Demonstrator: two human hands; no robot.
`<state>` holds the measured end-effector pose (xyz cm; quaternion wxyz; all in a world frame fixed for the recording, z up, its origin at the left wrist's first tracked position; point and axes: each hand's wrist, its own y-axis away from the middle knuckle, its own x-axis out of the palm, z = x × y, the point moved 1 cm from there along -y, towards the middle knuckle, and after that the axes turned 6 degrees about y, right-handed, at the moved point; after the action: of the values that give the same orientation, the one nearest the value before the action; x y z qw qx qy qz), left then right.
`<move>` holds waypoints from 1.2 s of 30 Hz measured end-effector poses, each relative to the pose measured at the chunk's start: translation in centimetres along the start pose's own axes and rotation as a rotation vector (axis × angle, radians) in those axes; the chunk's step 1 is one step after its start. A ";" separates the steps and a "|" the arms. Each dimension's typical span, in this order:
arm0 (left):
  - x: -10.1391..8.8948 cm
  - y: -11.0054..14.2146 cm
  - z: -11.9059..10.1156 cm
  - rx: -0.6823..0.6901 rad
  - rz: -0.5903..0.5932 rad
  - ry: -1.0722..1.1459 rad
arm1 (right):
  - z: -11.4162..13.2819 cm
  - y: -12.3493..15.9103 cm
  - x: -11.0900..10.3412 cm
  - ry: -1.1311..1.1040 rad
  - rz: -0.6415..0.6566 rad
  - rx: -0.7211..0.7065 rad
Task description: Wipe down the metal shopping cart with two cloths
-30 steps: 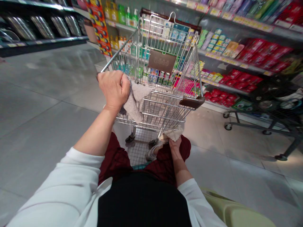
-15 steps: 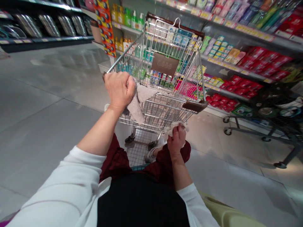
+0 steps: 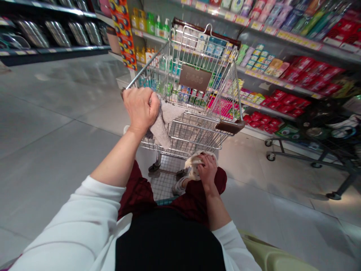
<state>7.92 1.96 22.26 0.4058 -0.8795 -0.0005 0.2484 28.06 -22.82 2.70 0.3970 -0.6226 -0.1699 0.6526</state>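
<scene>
My left hand is closed in a fist at the near left corner of a wire shopping cart. From it a fuzzy beige-grey cloth hangs over the cart's near edge. Whether the fist also grips the cart's rim is hidden. Lower down, by my right knee, my right hand has its fingers closed on a thin cream cloth, which hangs loosely below the cart's front edge.
Shelves with bottles and packets stand behind the cart, among them red packages. A dark trolley stands on the right. Metal goods fill a rack at far left. A pale green plastic object is behind my right elbow.
The cream cloth, bunched up before, now hangs more open and further left and down. My right hand has shifted slightly down. My left hand stays at the cart's corner.
</scene>
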 end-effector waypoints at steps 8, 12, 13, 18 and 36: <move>-0.1 -0.1 -0.2 0.006 0.012 -0.004 | 3.8 -2.6 0.7 0.138 -0.119 0.004; 0.0 0.0 -0.2 -0.002 0.009 0.000 | 3.2 -0.7 4.1 0.094 0.120 0.091; 0.0 0.1 -0.2 -0.003 0.010 0.000 | 2.9 -0.1 4.7 0.061 0.165 0.115; 0.2 0.1 0.0 -0.020 0.013 0.018 | 2.0 1.6 5.4 -0.164 0.228 0.152; 0.1 0.2 -0.1 0.027 -0.010 -0.071 | 7.3 -4.0 2.6 -0.283 0.199 0.186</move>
<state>8.06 1.76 22.14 0.4186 -0.8646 -0.0161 0.2776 22.59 -16.48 5.03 0.3585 -0.4988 -0.1004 0.7827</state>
